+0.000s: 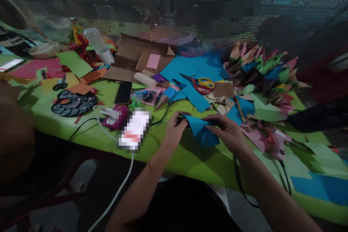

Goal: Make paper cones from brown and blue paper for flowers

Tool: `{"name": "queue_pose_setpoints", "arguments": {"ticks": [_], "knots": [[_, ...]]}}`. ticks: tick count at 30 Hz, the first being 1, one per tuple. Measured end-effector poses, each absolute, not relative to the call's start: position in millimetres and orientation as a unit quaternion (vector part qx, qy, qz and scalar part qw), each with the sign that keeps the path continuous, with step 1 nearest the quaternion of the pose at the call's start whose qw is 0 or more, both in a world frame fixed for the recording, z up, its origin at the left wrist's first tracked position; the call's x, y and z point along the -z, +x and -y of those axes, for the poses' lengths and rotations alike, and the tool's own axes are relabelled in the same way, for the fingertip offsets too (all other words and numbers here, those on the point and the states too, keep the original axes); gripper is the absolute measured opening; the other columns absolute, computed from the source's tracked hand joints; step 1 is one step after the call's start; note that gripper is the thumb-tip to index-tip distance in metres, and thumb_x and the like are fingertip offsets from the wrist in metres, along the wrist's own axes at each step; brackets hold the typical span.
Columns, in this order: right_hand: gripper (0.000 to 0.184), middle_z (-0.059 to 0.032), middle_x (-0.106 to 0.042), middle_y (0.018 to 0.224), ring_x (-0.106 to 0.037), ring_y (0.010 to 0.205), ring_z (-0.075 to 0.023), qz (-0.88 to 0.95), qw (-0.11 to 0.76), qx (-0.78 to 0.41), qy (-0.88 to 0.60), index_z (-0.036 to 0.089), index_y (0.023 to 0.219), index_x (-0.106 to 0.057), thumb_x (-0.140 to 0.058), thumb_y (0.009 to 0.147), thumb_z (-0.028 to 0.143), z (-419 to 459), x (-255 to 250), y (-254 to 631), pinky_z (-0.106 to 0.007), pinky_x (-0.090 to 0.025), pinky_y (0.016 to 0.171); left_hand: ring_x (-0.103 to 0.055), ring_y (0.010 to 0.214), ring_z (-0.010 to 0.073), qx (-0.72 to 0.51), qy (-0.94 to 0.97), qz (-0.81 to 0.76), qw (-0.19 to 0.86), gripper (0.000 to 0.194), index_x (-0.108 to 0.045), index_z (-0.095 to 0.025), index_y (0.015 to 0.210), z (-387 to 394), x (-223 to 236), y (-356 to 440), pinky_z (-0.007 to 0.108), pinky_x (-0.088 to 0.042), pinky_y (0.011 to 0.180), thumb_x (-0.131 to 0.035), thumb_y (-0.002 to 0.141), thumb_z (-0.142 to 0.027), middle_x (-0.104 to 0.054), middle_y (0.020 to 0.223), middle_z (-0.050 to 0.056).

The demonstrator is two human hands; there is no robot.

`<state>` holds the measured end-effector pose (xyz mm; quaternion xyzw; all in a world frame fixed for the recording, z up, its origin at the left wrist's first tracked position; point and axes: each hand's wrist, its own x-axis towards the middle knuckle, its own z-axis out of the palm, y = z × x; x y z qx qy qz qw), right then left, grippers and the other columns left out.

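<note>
Between my hands, over the front part of the green table, is a folded piece of blue paper (199,130). My left hand (177,123) pinches its left corner, with the fingertips partly hidden behind it. My right hand (224,130) grips the upper right edge between thumb and fingers. Just beyond lie a blue paper strip (195,98) and a brown paper cone with blue paper at its wide end (164,98). Scissors with red and yellow handles (202,84) rest on a large blue sheet (198,66).
A pink glue gun (277,143) with a black cord lies to the right. Many paper-tipped cones (261,61) stand at the back right. A lit phone (134,130) on a white cable, a dark phone (123,92) and a tissue pack (118,116) lie left. Part of another person (16,134) shows far left.
</note>
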<state>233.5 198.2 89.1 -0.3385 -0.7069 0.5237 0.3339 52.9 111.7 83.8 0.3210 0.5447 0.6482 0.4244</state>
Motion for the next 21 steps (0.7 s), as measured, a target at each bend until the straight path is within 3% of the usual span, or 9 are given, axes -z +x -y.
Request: {"name": "queue_pose_setpoints", "arguments": {"ticks": [4,10,14,21], "knots": [[0.027,-0.0054,-0.077,0.099,-0.07,0.093,-0.0252,0.705,0.337,-0.524,-0.339,0.027,0.097,-0.078,-0.081,0.077,0.046,-198.0,-88.6,234.2,-0.039,-0.055,0.084,-0.065,0.088,0.0175,-0.647,0.331,-0.547,0.414,0.009,-0.065,-0.021,0.089,-112.7,-81.8,51.9,0.031,-0.054,0.081,-0.059,0.084,-0.026,-0.069,0.09,0.002],[0.021,-0.0057,-0.076,0.102,-0.068,0.1,-0.0267,0.722,0.337,-0.516,-0.315,0.029,0.097,-0.078,-0.078,0.082,0.044,-197.0,-95.8,233.1,-0.042,-0.053,0.092,-0.063,0.081,0.0169,-0.629,0.385,-0.574,0.356,0.006,-0.064,-0.021,0.085,-113.2,-75.9,53.5,0.029,-0.053,0.075,-0.06,0.087,-0.024,-0.067,0.081,0.001],[0.021,-0.0057,-0.076,0.099,-0.068,0.101,-0.0259,0.721,0.351,-0.523,-0.29,0.029,0.092,-0.079,-0.074,0.085,0.048,-196.7,-100.9,226.2,-0.041,-0.052,0.092,-0.067,0.084,0.0179,-0.607,0.439,-0.567,0.341,0.01,-0.069,-0.021,0.09,-112.0,-77.3,55.4,0.03,-0.054,0.079,-0.06,0.087,-0.021,-0.073,0.087,0.003],[0.021,-0.0055,-0.076,0.094,-0.068,0.098,-0.0251,0.72,0.349,-0.536,-0.271,0.031,0.085,-0.081,-0.08,0.079,0.051,-189.7,-107.0,214.2,-0.042,-0.053,0.092,-0.069,0.084,0.0181,-0.597,0.449,-0.569,0.344,0.013,-0.075,-0.021,0.084,-112.3,-82.5,53.9,0.03,-0.055,0.079,-0.063,0.082,-0.018,-0.075,0.088,0.004]]}}
